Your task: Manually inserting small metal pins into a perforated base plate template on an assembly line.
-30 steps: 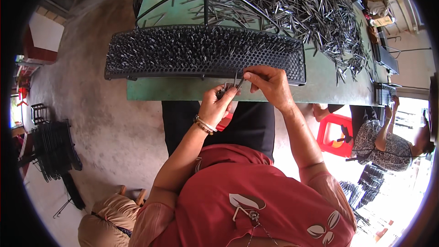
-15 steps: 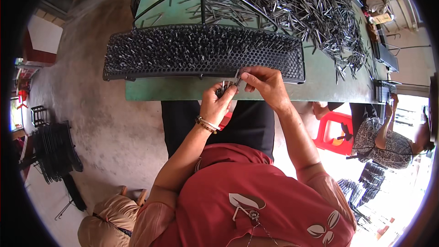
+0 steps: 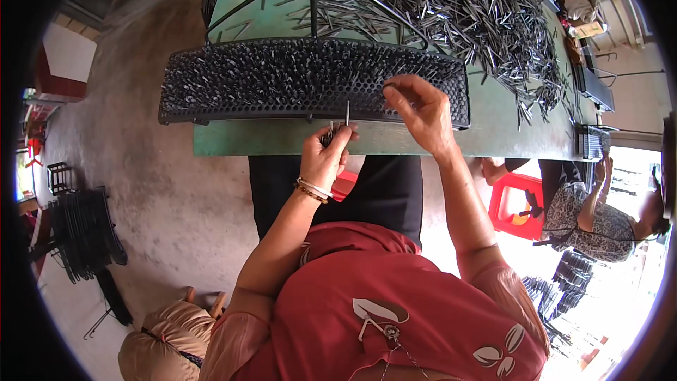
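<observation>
My left hand is closed around a small bunch of thin dark metal strips, just in front of the rack's near edge. One bright strip sticks up between its thumb and fingers. My right hand is over the right part of a long black perforated rack, thumb and forefinger nearly together. What they pinch, if anything, is too small to make out. Many strips stand upright in the rack's holes; bare holes show along its front and right side.
A big heap of loose strips covers the back right of the green table. Black frame bars rise behind the rack. At right are a red stool and another person. Black racks stand at left.
My right hand has moved away from the left, forward and right over the rack. The left hand has drawn back slightly leftward, one strip now pointing up from it.
</observation>
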Action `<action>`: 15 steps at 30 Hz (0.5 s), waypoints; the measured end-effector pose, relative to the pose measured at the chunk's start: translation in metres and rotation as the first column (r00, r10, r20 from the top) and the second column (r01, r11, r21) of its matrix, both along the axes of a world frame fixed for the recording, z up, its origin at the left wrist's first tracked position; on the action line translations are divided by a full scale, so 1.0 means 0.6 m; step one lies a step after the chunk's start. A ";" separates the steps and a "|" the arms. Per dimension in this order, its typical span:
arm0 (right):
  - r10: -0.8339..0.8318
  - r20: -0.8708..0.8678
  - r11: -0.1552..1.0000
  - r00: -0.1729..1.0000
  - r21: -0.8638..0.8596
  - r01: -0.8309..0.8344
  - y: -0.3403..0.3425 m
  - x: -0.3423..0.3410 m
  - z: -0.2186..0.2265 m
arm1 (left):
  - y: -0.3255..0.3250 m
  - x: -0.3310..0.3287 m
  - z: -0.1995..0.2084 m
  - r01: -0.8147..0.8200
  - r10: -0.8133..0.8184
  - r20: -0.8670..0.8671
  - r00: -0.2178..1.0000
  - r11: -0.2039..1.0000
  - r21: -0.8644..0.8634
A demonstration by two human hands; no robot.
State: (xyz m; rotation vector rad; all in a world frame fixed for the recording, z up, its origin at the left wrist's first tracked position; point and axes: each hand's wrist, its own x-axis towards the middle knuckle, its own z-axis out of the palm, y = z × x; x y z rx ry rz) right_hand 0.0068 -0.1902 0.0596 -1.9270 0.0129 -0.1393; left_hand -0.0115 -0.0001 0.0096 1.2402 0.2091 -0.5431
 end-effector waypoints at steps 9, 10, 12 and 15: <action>0.096 0.094 0.984 0.991 -0.156 -0.080 0.001 0.056 -0.023 | 0.001 -0.003 -0.014 0.084 -0.125 -0.172 0.977 0.970 -0.228; 0.099 0.083 0.983 0.992 -0.164 -0.084 0.001 0.056 -0.026 | 0.001 -0.002 -0.014 0.086 -0.126 -0.169 0.978 0.970 -0.225; 0.116 0.113 0.972 0.987 -0.219 -0.089 0.006 0.056 -0.026 | 0.004 -0.002 -0.014 0.084 -0.123 -0.167 0.978 0.972 -0.220; 0.120 0.155 0.962 0.981 -0.263 -0.076 0.013 0.055 -0.025 | 0.005 -0.002 -0.013 0.098 -0.135 -0.156 0.978 0.970 -0.223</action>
